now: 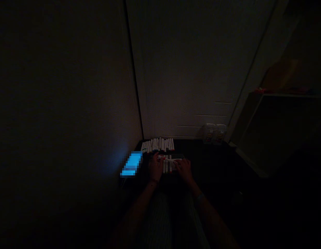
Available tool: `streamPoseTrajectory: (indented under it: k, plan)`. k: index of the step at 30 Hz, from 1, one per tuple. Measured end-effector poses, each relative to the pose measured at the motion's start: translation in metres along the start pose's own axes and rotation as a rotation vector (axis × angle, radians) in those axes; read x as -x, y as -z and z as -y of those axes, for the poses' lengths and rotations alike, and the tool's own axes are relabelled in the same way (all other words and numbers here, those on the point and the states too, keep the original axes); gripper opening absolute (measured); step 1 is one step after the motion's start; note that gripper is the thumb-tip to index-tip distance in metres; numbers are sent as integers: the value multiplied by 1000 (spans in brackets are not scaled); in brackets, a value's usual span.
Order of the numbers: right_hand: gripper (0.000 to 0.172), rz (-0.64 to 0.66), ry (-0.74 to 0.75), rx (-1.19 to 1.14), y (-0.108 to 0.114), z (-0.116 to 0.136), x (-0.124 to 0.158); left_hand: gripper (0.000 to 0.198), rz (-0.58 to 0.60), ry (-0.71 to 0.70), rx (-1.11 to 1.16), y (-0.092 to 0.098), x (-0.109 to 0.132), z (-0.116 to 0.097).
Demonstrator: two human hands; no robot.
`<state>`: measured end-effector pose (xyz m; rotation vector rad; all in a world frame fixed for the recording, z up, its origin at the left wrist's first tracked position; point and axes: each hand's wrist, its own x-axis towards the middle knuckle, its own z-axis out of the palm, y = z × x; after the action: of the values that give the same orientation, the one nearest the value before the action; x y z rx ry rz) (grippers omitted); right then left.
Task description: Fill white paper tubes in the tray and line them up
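Note:
The scene is very dark. My left hand point(155, 167) and my right hand point(183, 169) rest on a small group of white markers point(167, 165) lying on the dark floor. One white marker point(168, 159) lies crosswise between the two hands, and both seem to pinch it, the left at its end, the right at the other. A longer row of white markers point(158, 144) with coloured caps lies just beyond, near the wall. The fingers are dim and hard to read.
A glowing blue screen point(131, 164) lies left of my left hand. Two clear plastic boxes point(214, 134) stand by the white wall. A dark cabinet point(277, 131) fills the right side. My legs stretch out below.

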<state>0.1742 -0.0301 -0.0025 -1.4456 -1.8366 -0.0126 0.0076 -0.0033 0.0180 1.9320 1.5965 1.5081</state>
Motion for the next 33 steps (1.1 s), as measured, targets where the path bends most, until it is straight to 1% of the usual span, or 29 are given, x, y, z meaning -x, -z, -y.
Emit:
streamPoseTrajectory:
  k: [2, 5, 7, 8, 9, 10, 13, 14, 15, 16, 19, 21, 24, 27, 30, 33]
  plan:
    - [32, -14, -28, -8, -2, -2, -1, 39, 20, 55, 148, -7, -1, -11]
    - [32, -13, -22, -37, -2, -3, -1, 31, 177, 138, 291, -23, 2, -31]
    - [31, -4, -4, -71, -1, -2, -2, 26, 293, 95, 324, -33, 6, -41]
    - [32, 2, -1, -94, 0, -1, -2, 25, 307, 82, 338, -36, 7, -45]
    - [32, 5, -5, -119, 0, -1, -2, 25, 300, 83, 349, -38, 8, -46]
    - [31, 6, -17, -145, 1, 0, -2, 26, 269, 104, 356, -39, 7, -46]
    - [31, -5, -68, -231, 1, -2, -3, 34, 114, 217, 337, -34, 2, -41]
    - [33, -21, -88, -261, 2, -3, -3, 36, 82, 230, 319, -31, 0, -39]
    - [34, -43, -113, -293, 2, -5, -3, 37, 83, 215, 299, -27, -1, -37]
    - [35, -70, -143, -325, 3, -7, -4, 37, 118, 177, 275, -24, -1, -35]
    - [38, -155, -251, -413, 3, -10, -6, 37, 311, 27, 152, -18, 8, -31]
    - [40, -178, -288, -454, 3, -11, -7, 37, 390, -31, 17, -16, 18, -29]
    - [44, -187, -285, -500, 2, -10, -7, 37, 406, -88, -179, -15, 28, -25]
    - [44, -187, -307, -563, -1, -11, -6, 36, 367, -171, -289, -16, 30, -22]
    - [45, -192, -379, -665, -3, -15, -6, 33, 320, -262, -331, -18, 30, -19]
    - [47, -245, -448, -766, -2, -18, -7, 28, 313, -322, -308, -19, 31, -17]
